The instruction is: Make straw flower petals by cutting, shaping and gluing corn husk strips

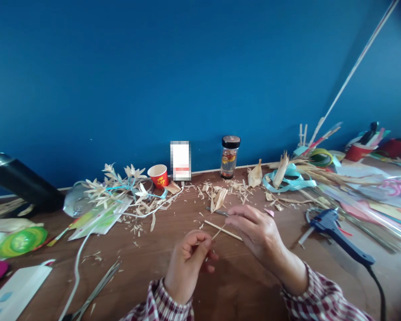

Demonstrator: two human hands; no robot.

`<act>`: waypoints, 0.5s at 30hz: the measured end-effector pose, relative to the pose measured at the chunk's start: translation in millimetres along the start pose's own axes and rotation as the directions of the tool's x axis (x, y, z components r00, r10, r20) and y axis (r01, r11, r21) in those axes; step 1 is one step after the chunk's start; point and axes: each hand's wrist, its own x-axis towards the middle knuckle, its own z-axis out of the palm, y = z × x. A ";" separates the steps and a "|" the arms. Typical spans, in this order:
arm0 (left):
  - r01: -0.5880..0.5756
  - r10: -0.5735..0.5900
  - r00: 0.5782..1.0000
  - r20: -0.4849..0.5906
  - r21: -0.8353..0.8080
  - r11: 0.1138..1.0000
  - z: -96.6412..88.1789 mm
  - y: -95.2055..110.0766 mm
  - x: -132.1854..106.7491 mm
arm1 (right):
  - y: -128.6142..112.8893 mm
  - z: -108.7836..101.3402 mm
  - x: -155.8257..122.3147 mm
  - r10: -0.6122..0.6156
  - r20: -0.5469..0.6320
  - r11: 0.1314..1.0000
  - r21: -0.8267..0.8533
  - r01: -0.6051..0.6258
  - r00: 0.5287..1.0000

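A thin pale strip (218, 232), perhaps of dried husk, stretches between my two hands above the table. My left hand (191, 256) is closed, pinching its lower end between thumb and fingers. At the upper end, the fingertips of my right hand (259, 229) come together on the strip. Beneath it lies a slim wooden stick (232, 235), partly behind my right hand. A narrow grey tool (216, 211) rests just beyond my right fingertips, its far side by a folded piece of dry husk (218, 199).
Scissors (98, 285) lie at the near left, beside a white cable (76, 272). Husk flowers (115, 185), a red paper cup (158, 176) and a lidded jar (229, 157) line the back. To the right are a blue glue gun (341, 232) and turquoise ribbon (289, 178). Husk scraps litter the table.
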 end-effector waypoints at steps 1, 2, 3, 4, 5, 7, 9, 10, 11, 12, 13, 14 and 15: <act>0.000 0.000 1.000 0.016 -0.023 1.000 -0.8 -1.6 0.9 | 0.2 1.3 -0.1 0.022 -0.019 0.999 0.026 -0.021 1.000; 0.008 -0.007 1.000 0.030 -0.046 0.999 -1.3 -3.5 1.7 | 0.2 2.7 -0.2 0.044 -0.030 0.997 0.063 -0.042 0.999; 0.027 -0.024 0.999 0.041 -0.078 0.997 -1.5 -5.5 2.3 | -0.1 4.3 -0.3 0.074 -0.032 0.992 0.105 -0.071 0.997; 0.056 -0.050 0.998 0.050 -0.122 0.991 -1.2 -7.4 2.7 | -0.9 6.2 -0.2 0.115 -0.039 0.984 0.144 -0.108 0.993; 0.084 -0.076 0.996 0.056 -0.177 0.981 -0.6 -9.1 2.7 | -2.4 8.4 -0.1 0.169 -0.048 0.972 0.174 -0.159 0.984; 0.092 -0.082 0.995 0.050 -0.269 0.959 1.3 -10.8 1.5 | -7.6 13.5 0.1 0.304 -0.048 0.932 0.220 -0.287 0.951; -0.002 0.003 1.000 0.004 -0.256 0.967 3.2 -9.7 -0.9 | -15.7 19.5 0.3 0.428 -0.010 0.866 0.291 -0.407 0.904; -0.083 0.079 0.996 -0.028 -0.190 0.978 3.8 -8.2 -2.5 | -20.3 22.5 0.4 0.471 0.030 0.824 0.343 -0.452 0.882; -0.173 0.169 0.984 -0.055 -0.090 0.981 4.1 -6.4 -4.2 | -25.0 25.5 0.3 0.501 0.082 0.774 0.402 -0.489 0.862; -0.260 0.262 0.963 -0.070 0.031 0.965 4.2 -4.6 -6.1 | -29.5 28.4 0.1 0.519 0.139 0.719 0.464 -0.518 0.844; -0.332 0.345 0.936 -0.071 0.151 0.931 4.1 -3.0 -8.0 | -33.4 31.0 -0.2 0.528 0.196 0.657 0.522 -0.544 0.826; -0.386 0.413 0.908 -0.063 0.255 0.887 3.9 -2.0 -9.9 | -36.7 33.2 -0.5 0.531 0.253 0.591 0.574 -0.567 0.809; -0.430 0.473 0.880 -0.053 0.335 0.838 3.8 -1.6 -11.7 | -39.1 35.0 -0.8 0.529 0.305 0.523 0.618 -0.587 0.792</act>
